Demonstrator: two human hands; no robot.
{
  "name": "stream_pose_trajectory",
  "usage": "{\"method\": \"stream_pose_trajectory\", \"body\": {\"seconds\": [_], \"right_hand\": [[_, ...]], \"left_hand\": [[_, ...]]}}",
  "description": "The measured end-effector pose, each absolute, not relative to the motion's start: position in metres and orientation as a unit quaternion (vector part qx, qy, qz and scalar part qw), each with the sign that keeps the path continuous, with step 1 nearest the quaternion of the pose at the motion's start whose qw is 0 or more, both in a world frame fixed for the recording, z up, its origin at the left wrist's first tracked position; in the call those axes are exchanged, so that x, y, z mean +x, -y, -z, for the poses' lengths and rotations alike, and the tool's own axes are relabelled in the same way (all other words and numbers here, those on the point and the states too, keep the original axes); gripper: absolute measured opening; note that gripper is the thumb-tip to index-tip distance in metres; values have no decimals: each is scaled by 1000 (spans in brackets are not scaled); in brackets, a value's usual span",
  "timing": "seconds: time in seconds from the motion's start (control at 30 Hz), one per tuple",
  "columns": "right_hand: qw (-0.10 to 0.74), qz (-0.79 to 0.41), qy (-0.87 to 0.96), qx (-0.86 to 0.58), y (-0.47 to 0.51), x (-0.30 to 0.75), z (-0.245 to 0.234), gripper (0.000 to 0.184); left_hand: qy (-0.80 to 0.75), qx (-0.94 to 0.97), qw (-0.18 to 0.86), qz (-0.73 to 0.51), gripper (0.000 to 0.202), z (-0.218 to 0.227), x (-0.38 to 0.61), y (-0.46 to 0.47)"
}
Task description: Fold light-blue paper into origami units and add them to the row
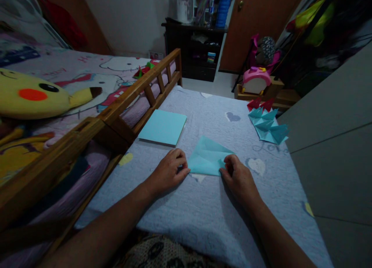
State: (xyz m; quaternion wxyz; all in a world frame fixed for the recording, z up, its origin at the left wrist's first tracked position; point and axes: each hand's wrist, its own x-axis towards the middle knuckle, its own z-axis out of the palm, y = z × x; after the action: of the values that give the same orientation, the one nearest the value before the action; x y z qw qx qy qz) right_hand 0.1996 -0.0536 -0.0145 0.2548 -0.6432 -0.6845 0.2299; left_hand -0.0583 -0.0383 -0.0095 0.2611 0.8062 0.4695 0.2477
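A creased light-blue sheet of origami paper (207,156) lies on the cloth-covered surface in front of me, its near edge folded over. At its near left corner, my left hand (173,168) is closed, thumb and forefinger pinching the tip. Around the right corner curl the fingers of my right hand (238,176), with a small flap of the paper turned up between them. A square stack of the same blue paper (163,127) rests farther off, beyond my left hand.
Folded blue paper pieces (269,126) and red ones (260,104) stand at the far right edge. A wooden bed rail (139,84) runs along the left, with a yellow plush toy (31,93) behind it. Pale cabinet panels (334,163) border the right side.
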Motion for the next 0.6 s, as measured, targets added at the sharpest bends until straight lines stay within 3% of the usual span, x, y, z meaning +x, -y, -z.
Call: {"method": "stream_pose_trajectory", "body": {"seconds": [0.13, 0.6], "right_hand": [[244, -205, 715, -623, 53, 199, 15, 4], [239, -177, 736, -608, 54, 200, 19, 14]], "left_hand": [[-469, 808, 254, -249, 11, 9, -59, 39], [-490, 805, 225, -248, 16, 11, -52, 42]]}}
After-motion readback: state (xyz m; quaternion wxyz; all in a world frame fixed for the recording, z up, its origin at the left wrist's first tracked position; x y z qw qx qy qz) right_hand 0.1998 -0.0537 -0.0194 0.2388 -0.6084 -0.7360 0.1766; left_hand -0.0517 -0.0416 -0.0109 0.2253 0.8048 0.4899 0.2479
